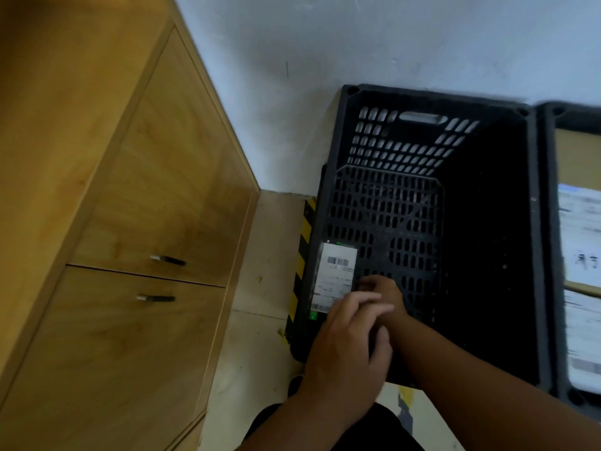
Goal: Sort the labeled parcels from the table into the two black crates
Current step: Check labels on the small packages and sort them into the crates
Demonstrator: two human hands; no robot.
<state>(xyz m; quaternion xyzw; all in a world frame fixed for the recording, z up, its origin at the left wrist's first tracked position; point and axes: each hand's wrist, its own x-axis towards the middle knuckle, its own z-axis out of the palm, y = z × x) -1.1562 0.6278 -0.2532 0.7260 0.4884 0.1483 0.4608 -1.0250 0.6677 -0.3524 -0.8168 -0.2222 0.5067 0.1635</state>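
Nearest us, our left hand (344, 346) is hanging over the black crate's (406, 151) near rim, fingers together — clamped or not, we cannot tell. Our right hand (385, 292) is curling round the labeled parcel (336, 278), setting it label-up in the crate's near-left corner — probably for legibility.

Second black crate (549, 222): cut off by right edge; labels on its parcels (582, 229) blurred. Labeled parcel (336, 275): print too small to read, lower corner hidden under right hand (382, 294); grip unclear.
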